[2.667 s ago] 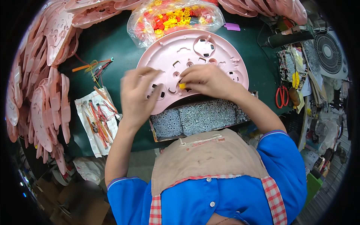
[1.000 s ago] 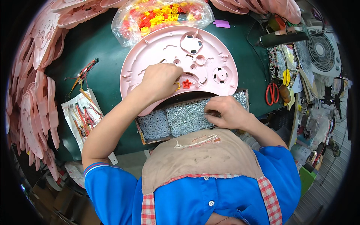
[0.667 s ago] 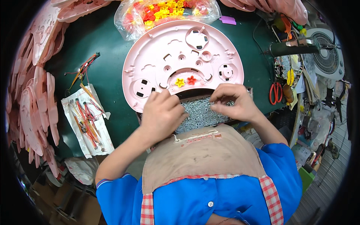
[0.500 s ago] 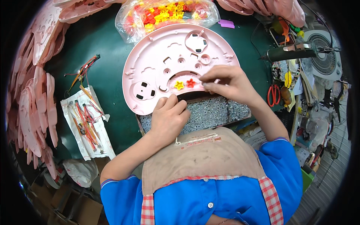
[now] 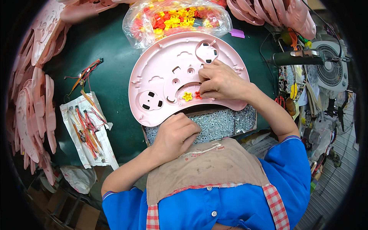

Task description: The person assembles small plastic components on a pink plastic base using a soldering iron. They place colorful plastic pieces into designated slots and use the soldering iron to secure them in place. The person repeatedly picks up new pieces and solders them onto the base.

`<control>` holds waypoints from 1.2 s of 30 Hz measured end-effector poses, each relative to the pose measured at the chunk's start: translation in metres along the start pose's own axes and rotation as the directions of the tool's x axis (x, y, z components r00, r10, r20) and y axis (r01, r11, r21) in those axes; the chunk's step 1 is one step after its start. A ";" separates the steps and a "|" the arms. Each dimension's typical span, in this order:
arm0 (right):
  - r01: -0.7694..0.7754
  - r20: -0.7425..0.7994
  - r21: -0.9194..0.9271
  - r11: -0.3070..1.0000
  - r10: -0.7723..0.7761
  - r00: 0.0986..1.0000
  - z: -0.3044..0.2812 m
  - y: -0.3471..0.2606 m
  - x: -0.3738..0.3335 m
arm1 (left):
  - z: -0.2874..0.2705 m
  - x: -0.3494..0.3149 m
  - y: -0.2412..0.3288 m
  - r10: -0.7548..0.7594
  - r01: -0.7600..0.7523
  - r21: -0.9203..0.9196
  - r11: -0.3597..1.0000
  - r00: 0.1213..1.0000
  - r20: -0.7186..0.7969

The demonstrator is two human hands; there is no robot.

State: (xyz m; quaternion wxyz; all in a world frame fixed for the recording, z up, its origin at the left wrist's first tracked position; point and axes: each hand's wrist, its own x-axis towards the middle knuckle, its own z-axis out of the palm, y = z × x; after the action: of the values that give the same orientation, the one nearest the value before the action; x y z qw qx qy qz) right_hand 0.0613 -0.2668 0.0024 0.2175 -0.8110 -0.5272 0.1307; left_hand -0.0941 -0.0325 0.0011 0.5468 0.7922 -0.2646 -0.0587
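A pink half-round plastic panel [image 5: 161,73] lies on the green table, underside up. A yellow star piece [image 5: 187,96] and a red star piece [image 5: 197,95] sit in its lower middle. My right hand [image 5: 220,81] rests on the panel with its fingertips at the red star. Nearer to me, my left hand [image 5: 174,135] is curled with its fingers down in a shallow tray of small silver screws [image 5: 222,123]. What the left fingers hold is hidden.
A clear bag of red, yellow and orange star pieces [image 5: 174,18] lies behind the panel. Stacks of pink panels [image 5: 34,111] line the left edge and top right. A bag of wired parts [image 5: 86,128] lies left. An electric screwdriver [image 5: 295,58], a fan [image 5: 331,73] and tools crowd the right.
My right hand moved from the screw tray up onto the panel at the red star. My left hand came off the panel and dropped into the screw tray.
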 end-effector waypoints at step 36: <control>-0.180 -0.593 0.350 0.919 0.366 0.717 -0.015 -0.036 -0.045 | -0.040 0.104 -0.039 -0.296 0.061 0.618 0.784 0.911 0.286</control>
State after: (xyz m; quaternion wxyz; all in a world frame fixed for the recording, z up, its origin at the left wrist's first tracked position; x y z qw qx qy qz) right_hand 0.0204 -0.2988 0.0326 0.4710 -0.8379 -0.2699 -0.0566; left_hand 0.0234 -0.0390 0.0022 0.2021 0.9196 -0.2894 -0.1725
